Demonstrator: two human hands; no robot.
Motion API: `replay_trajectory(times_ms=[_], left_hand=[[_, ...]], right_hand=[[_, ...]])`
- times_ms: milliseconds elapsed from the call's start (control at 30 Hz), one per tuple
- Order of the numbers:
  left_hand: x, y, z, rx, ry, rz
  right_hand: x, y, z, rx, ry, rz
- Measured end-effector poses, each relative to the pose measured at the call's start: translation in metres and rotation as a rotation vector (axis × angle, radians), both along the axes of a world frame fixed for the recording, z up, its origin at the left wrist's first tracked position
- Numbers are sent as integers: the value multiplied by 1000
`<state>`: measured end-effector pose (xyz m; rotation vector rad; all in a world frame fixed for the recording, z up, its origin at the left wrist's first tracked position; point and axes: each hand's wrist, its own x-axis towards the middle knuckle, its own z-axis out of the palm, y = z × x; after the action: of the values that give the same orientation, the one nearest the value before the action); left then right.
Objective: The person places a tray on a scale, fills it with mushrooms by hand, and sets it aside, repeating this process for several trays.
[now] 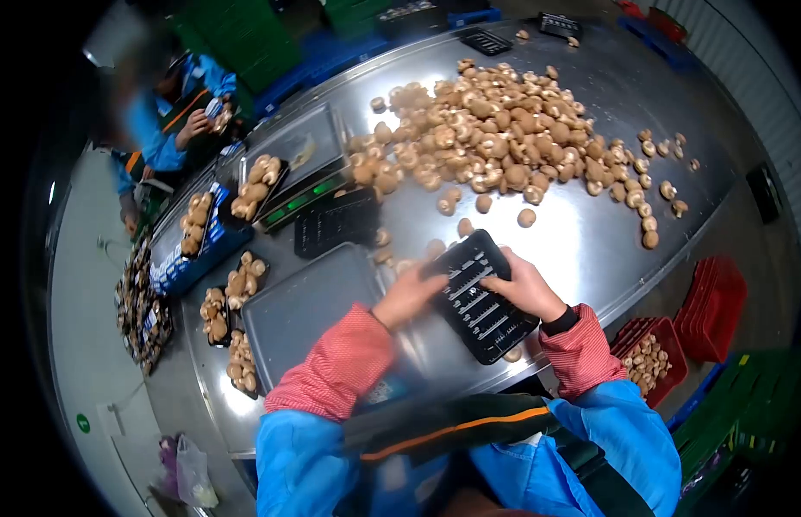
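Note:
A black plastic punnet (479,320) with a ribbed inside is held tilted over the near side of the steel table. My right hand (531,286) grips its right edge, the thumb laid over the inside. On the opposite edge my left hand (407,295), slightly blurred, holds on with its thumb over the rim. No mushrooms show inside the punnet. A few loose mushrooms (527,217) lie just beyond it, and a large heap of brown mushrooms (512,129) spreads behind them.
Left of my hands sits a grey tray (310,302). Beyond it are a scale (297,207) with green digits, black trays (336,222) and filled punnets (245,280). Red crates (712,310) stand at the right. Across the table, a person in blue sleeves holds a pack (218,112).

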<state>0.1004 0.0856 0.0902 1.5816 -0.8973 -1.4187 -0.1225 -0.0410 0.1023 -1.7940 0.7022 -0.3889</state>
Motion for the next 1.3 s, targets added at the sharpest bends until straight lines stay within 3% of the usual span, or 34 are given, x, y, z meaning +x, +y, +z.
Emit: replay_trajectory(times_ms=[67, 133, 167, 233, 300, 333, 533, 633, 733, 767, 900, 933, 1000, 1100, 1200, 1233, 1300], left_hand=[[-17, -31, -1, -51, -32, -49], [-18, -66, -2, -107, -80, -64], [-13, -82, -5, -64, -18, 47], [4, -111, -2, -76, -244, 136], [53, -143, -63, -94, -488, 173], [60, -155, -58, -25, -493, 145], [55, -208, -69, -6, -593, 110], [52, -223, -82, -106, -628, 106], [31, -227, -77, -92, -690, 184], [35, -230, -102, -3, -833, 166], [7, -224, -100, 48, -854, 95], [-7, -222, -77, 32, -787, 40], [-16, -223, -103, -219, -775, 79], [-53, -224, -84, -285, -562, 119], [-85, -231, -115, -365, -236, 66], [-104, -231, -115, -435, -168, 140], [-130, -220, -88, -322, -464, 95]], right_hand=[[-31, -15, -19, 396, -134, -76], [-64, -41, -34, 438, -52, -374], [-81, -58, -43, 414, -80, -510], [-118, -95, -66, 238, -43, -708], [-148, -135, -103, -82, 54, -785], [-153, -151, -111, -244, 91, -798], [-121, -192, -117, -266, 301, -827], [-95, -201, -120, -293, 158, -796], [-78, -210, -122, -262, 190, -716], [-72, -212, -126, -246, 159, -678], [-40, -219, -142, -246, 112, -576], [-30, -219, -138, -247, 129, -570], [-23, -220, -137, -294, 102, -601], [-31, -221, -139, -217, 39, -567], [-35, -214, -140, -101, 34, -544], [-38, -210, -142, -64, -9, -567], [-45, -201, -146, 83, -110, -600]])
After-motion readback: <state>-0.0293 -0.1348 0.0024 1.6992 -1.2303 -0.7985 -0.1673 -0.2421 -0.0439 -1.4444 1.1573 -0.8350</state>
